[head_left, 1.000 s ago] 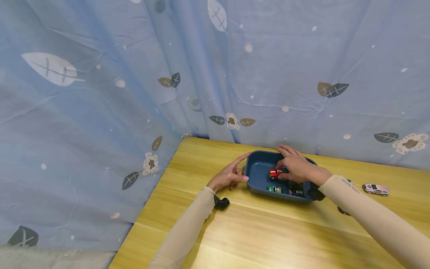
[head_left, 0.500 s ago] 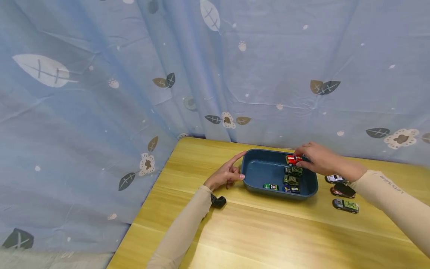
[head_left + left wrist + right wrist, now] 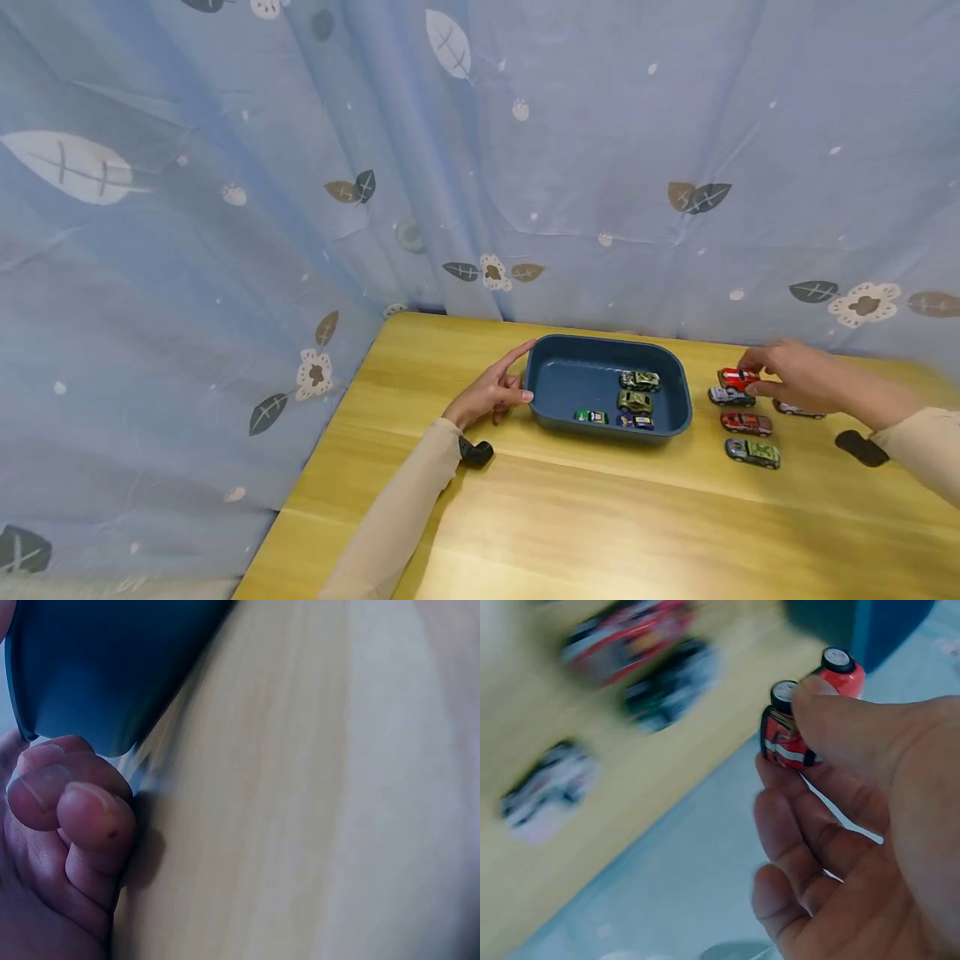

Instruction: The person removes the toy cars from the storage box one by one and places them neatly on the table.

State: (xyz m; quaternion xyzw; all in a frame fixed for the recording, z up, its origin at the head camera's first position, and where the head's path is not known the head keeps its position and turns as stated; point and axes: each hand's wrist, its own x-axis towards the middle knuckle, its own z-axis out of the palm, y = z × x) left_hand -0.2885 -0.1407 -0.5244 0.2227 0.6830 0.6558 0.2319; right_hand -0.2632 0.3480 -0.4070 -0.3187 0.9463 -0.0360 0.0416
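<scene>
Right hand: the right hand (image 3: 791, 379) sits at the right of the head view, above the table (image 3: 570, 525) and just right of the row of cars outside the tray; its thumb and fingers are pinched tight around a red toy car (image 3: 738, 378).
Red toy car: held clear of the tabletop at the far end of that row, right of the tray; in the right wrist view the red toy car (image 3: 804, 714) shows red bodywork, a white stripe and two wheels turned toward the camera, with the thumb pressed over its side.
Left hand: the left hand (image 3: 491, 392) lies at centre frame on the table, forefinger stretched out along the tray's left wall and thumb tip against it; it grips nothing. In the left wrist view the fingertips (image 3: 71, 802) are bent, just beside the tray's rounded corner.
Tray: the dark blue tray (image 3: 553, 386) stands near the far edge of the table, centre right.
In the tray: two camouflage cars (image 3: 638, 391), a green car (image 3: 590, 416) and a blue car (image 3: 636, 422), all in its right and near part.
On the table: a silver car (image 3: 731, 396), a dark red car (image 3: 746, 423) and a grey-green car (image 3: 752, 452) in a column right of the tray; another pale car (image 3: 797, 410) partly hidden under the right hand.
Backdrop: a blue leaf-print curtain (image 3: 225, 208) fills the upper frame.
</scene>
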